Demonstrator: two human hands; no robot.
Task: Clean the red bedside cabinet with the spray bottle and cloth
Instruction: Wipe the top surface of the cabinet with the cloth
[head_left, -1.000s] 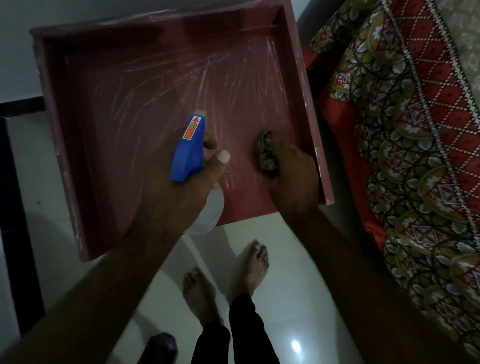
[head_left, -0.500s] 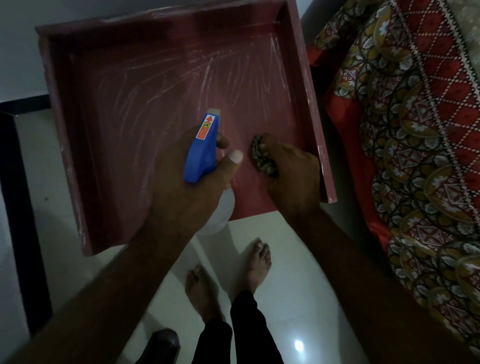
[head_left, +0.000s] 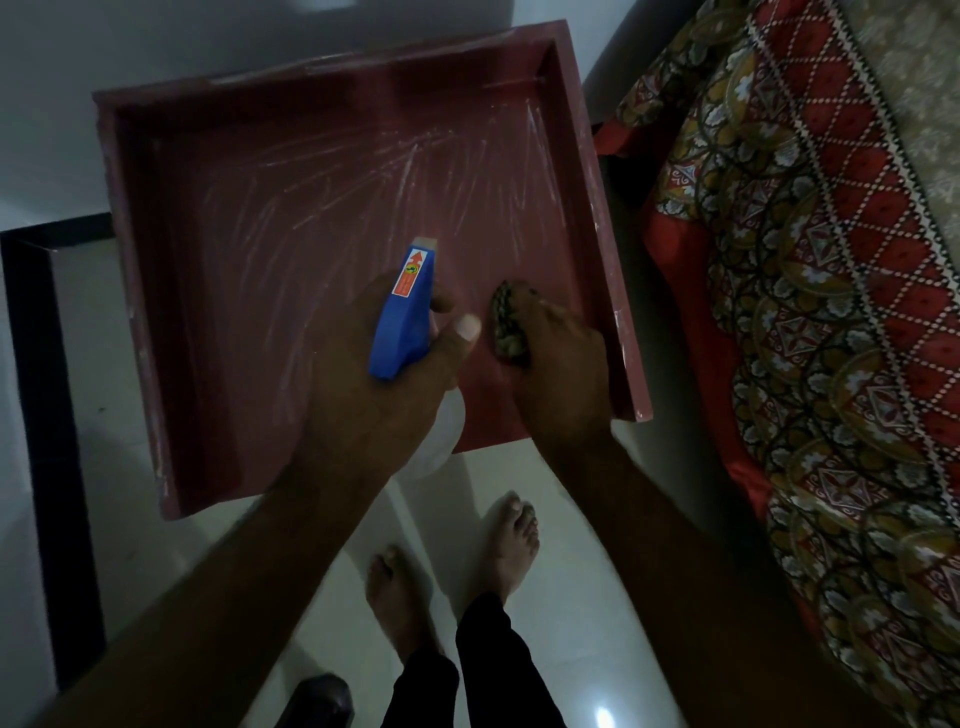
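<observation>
Most of the streaked red bedside cabinet (head_left: 311, 208) is judged unwiped; the spray bottle (head_left: 402, 317) is gripped over its near middle by curled fingers of the left hand (head_left: 374, 400), the cloth (head_left: 506, 325) clutched by the right hand (head_left: 563, 374) at near right.

We find only one label: an orange-red sticker (head_left: 410, 274) on the blue head of the spray bottle (head_left: 399, 332); it bears a white arrow pointing toward the nozzle and a small yellow round emblem below; we can read no words or numbers there.
</observation>
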